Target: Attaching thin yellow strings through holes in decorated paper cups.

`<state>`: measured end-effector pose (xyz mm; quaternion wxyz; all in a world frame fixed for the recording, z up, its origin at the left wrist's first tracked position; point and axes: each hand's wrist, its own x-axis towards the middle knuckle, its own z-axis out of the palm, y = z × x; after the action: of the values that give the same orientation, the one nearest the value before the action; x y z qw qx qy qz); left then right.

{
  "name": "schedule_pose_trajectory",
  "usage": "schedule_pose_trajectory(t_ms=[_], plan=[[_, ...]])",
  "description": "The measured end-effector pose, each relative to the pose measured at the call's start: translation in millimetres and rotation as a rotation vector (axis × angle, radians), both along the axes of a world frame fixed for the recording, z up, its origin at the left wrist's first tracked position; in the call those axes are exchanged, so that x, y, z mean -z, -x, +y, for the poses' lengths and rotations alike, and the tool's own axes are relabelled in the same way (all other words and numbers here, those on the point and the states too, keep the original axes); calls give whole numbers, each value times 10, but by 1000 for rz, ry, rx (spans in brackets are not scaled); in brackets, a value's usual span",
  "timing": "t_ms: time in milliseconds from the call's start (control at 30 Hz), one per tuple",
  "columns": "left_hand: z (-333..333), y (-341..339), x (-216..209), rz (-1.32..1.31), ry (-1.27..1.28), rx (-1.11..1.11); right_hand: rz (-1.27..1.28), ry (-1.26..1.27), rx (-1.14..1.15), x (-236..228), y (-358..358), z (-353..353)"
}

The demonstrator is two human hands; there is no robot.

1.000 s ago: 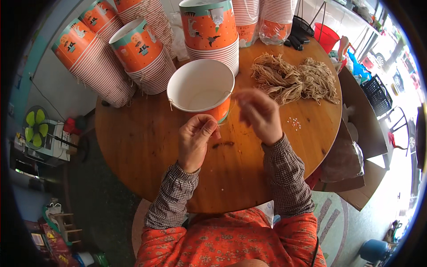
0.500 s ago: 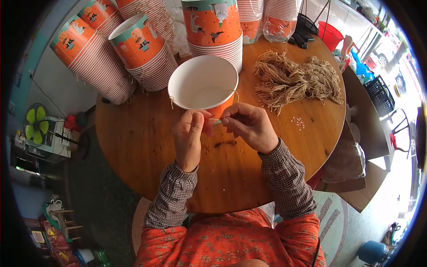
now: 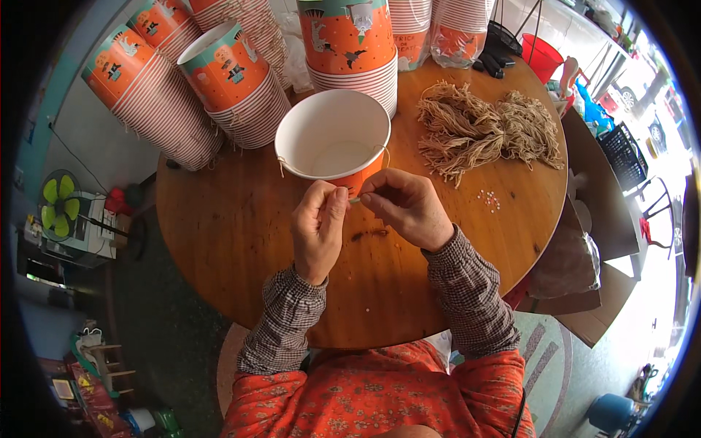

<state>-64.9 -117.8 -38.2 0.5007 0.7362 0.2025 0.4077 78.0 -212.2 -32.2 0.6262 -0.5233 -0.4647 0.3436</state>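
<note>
A white-lined orange paper bucket (image 3: 334,139) stands upright on the round wooden table, with short pieces of string (image 3: 282,168) at the left and right of its rim. Just in front of it, my left hand (image 3: 321,223) is closed in a pinch, thumb against the fingers. My right hand (image 3: 410,208) pinches close beside it, fingertips almost meeting the left ones. Between them shows a tiny greenish bit (image 3: 355,200), too small to name. Tan string bundles (image 3: 467,131) lie right of the bucket, and small pale discs (image 3: 488,201) are scattered nearer my right hand.
Stacks of nested orange paper buckets (image 3: 237,84) crowd the table's back and left, one tall stack (image 3: 350,51) directly behind the bucket. Black scissors-like handles (image 3: 493,64) lie at the back right. An open cardboard box (image 3: 606,212) stands beyond the table's right edge.
My left hand has shifted slightly right and its fingers have curled in more. The greenish bit shows less between the fingertips. My right hand and the bucket have hardly moved.
</note>
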Motion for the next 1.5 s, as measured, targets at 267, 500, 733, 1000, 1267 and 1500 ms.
schedule_pose_trajectory(t_ms=[267,500,733,1000,1267,1500], plan=[[-6,-33,26,-17,-260,-25,-126,-87,93,-15,-47,-13],[15,-97,129,-76,-278,-68,-279,-83,138,-40,-89,-34],[22,-161,-12,88,-826,-331,-61,-95,102,-2,-190,-29],[238,-87,-3,130,-807,-247,510,-518,278,25,-627,-94],[597,194,-122,110,-895,-302,711,-700,585,177,-908,-75],[84,151,-362,296,-1006,-175,647,-535,483,242,-700,51]])
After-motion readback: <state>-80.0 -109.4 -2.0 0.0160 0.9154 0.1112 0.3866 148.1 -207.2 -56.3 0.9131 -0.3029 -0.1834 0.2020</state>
